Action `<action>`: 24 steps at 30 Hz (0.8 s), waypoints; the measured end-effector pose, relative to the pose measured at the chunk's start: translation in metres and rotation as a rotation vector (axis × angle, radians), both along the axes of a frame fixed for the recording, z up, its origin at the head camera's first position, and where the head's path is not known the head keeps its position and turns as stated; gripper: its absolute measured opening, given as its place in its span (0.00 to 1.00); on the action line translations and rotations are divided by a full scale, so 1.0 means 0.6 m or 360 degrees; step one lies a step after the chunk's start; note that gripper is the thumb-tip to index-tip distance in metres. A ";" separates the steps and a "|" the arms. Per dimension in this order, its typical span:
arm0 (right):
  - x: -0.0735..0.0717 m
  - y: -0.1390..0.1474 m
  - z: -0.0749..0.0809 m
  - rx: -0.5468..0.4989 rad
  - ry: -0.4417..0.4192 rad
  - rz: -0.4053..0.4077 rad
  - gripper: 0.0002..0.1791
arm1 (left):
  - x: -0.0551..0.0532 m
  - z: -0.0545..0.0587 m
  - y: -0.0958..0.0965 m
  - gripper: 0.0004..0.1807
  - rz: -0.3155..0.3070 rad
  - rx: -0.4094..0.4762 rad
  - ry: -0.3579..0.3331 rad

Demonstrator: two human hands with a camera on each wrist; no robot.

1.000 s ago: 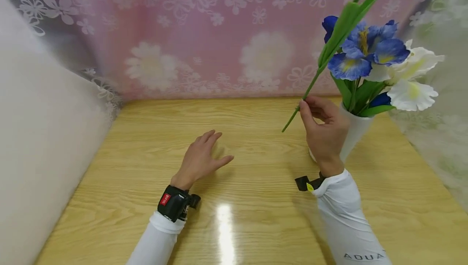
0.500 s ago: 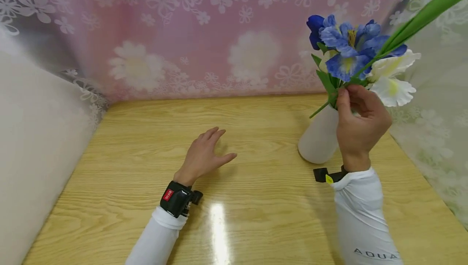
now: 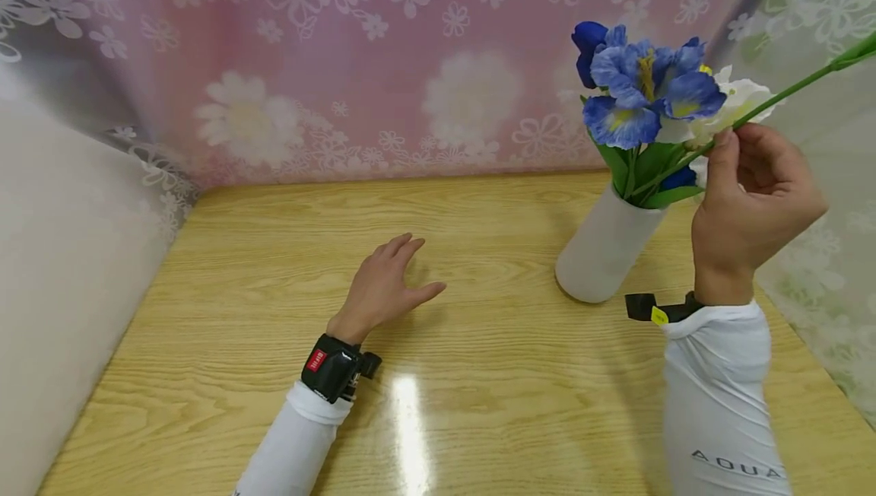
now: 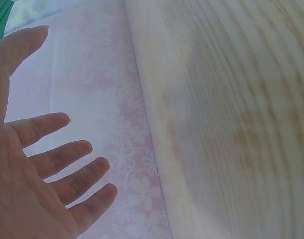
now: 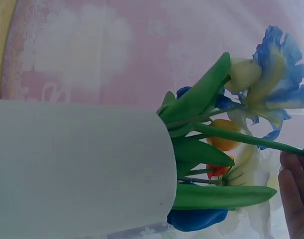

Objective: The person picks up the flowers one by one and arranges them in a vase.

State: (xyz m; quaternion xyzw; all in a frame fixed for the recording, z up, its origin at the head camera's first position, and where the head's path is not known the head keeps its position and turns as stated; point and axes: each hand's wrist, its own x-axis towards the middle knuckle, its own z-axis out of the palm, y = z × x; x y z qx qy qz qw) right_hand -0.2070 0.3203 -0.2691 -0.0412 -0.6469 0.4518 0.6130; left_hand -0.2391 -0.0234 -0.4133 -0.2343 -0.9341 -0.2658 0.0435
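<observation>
My right hand [image 3: 756, 199] pinches the green stem [image 3: 787, 93] of an artificial tulip between thumb and fingertips. The stem slants from upper right down to the mouth of a white vase [image 3: 605, 249]; its flower head lies outside the head view. In the right wrist view the stem [image 5: 256, 141] runs in among the leaves at the vase's rim. A blue iris [image 3: 626, 85], a white flower [image 3: 742, 100] and dark blue blooms stand in the vase. My left hand [image 3: 383, 287] is over the table with fingers spread and holds nothing.
The wooden table [image 3: 274, 268] meets a pink flowered curtain [image 3: 356, 85] at the back. A pale wall [image 3: 61, 252] closes the left side, and a pale patterned curtain [image 3: 814, 252] hangs at the right.
My right hand has carried the tulip rightward past the vase, tilting it to the right, and its stem's lower end has come to the vase mouth. My left hand has hardly moved.
</observation>
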 end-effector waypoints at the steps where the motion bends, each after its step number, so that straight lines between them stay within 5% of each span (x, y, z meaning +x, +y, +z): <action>1: 0.000 0.001 0.001 0.0007 -0.0010 -0.0006 0.03 | 0.000 -0.001 0.000 0.43 0.0002 -0.0001 -0.0004; 6: -0.003 0.005 -0.003 -0.0017 -0.0073 0.0022 0.03 | -0.002 -0.003 0.002 0.43 0.0005 -0.0001 -0.0011; 13: 0.000 0.009 -0.012 -0.0044 -0.0346 -0.0036 0.09 | -0.003 -0.006 0.001 0.43 0.0001 -0.0003 -0.0002; 24: 0.004 0.017 -0.035 0.0138 -0.0503 -0.0038 0.12 | -0.004 -0.008 -0.001 0.43 -0.0013 0.0021 -0.0004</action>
